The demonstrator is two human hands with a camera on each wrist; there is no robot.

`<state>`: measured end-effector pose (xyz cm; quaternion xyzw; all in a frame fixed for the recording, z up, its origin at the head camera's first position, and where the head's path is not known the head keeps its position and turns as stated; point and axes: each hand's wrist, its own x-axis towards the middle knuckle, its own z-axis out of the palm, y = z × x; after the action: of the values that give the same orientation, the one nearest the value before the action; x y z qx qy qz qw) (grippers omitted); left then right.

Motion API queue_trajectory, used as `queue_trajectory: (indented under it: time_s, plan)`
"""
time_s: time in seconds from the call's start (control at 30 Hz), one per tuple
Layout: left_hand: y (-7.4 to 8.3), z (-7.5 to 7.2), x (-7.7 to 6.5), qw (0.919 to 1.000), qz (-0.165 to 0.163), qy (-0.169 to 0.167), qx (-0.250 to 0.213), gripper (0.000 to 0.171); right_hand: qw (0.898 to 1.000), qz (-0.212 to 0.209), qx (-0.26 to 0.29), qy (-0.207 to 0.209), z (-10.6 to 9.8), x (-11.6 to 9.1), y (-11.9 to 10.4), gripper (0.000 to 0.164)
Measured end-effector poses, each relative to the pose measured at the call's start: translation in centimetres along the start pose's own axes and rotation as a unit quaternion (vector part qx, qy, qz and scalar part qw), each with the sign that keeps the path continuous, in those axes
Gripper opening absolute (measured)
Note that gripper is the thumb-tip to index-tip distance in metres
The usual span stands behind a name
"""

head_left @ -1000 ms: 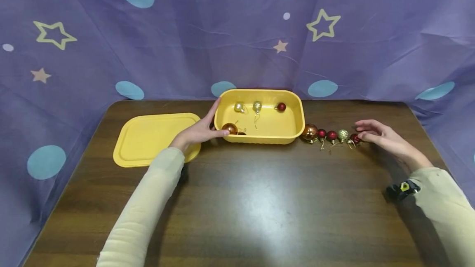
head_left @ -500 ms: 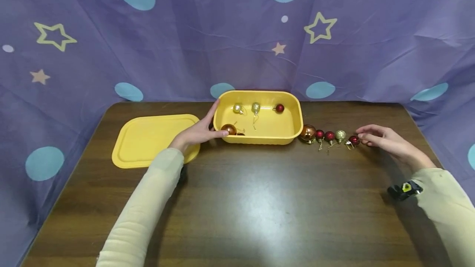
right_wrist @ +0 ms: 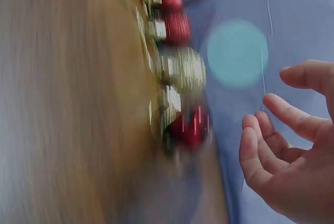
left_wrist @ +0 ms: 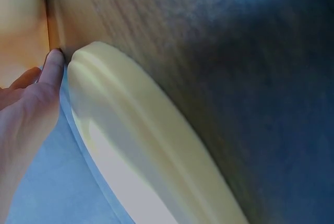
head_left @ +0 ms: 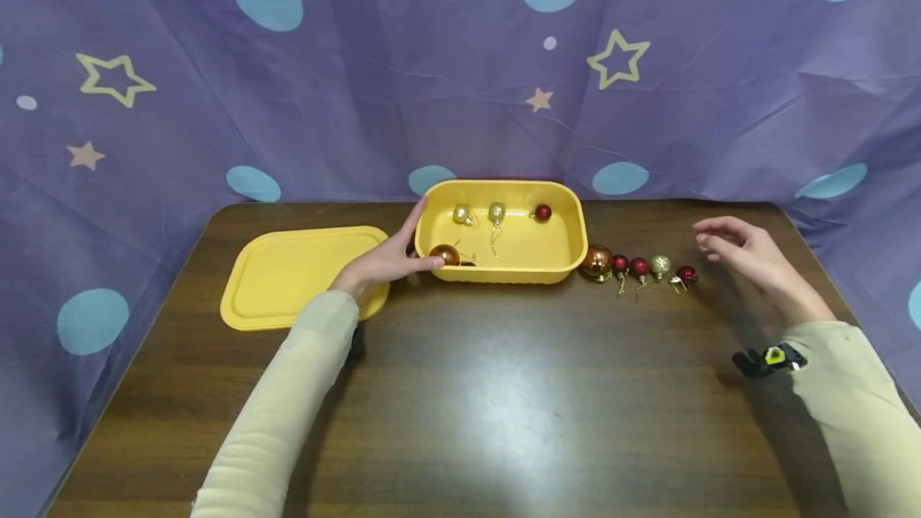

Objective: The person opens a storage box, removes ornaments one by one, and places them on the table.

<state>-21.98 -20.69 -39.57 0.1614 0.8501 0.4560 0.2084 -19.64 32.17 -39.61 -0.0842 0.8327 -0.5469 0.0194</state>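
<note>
My left hand (head_left: 388,259) holds the left end of a yellow plastic box (head_left: 504,274), thumb at the front rim and fingers along its left side. Inside lie a copper bauble (head_left: 444,254), two gold baubles, one of them (head_left: 496,212) glittery, and a dark red bauble (head_left: 543,213). To the right of the box runs a row of baubles with gold loops: copper (head_left: 597,260), two red, glittery gold (head_left: 659,265), then a dark red one (head_left: 687,275) at the end. My right hand (head_left: 748,256) hovers just beyond that end bauble, fingers loosely bent and holding nothing.
A flat yellow lid (head_left: 288,282) lies on the brown wooden table (head_left: 460,406), left of the box and partly under my left arm. A purple curtain (head_left: 360,102) with stars and circles hangs behind the table's far edge.
My right hand reached the end red bauble, shifted it slightly, then let go and lifted away from it. My left hand stays on the box.
</note>
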Motion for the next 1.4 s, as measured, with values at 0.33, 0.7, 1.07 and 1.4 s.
queue_trajectory:
  time_s: [0.33, 0.7, 1.07, 1.4]
  plan:
    - [-0.2, 0.2, 0.5, 1.0, -0.004, 0.001, -0.008, 0.108, 0.994, -0.069, -0.079, -0.019, 6.3, 2.1, -6.6, 0.031]
    - [1.3, -0.1, -0.5, 0.9999, -0.003, -0.008, -0.009, 0.109, 0.97, -0.142, -0.073, -0.18, 15.9, 6.1, -9.9, 0.022]
    - [2.7, 0.1, -0.8, 0.9998, -0.014, -0.013, 0.002, 0.107, 0.955, -0.15, -0.054, -0.249, 22.2, 8.1, -11.0, 0.027]
    - [0.4, 0.0, 0.0, 0.9999, -0.009, 0.003, 0.004, 0.108, 0.954, -0.057, -0.098, -0.278, 26.2, 9.0, -12.5, 0.039]
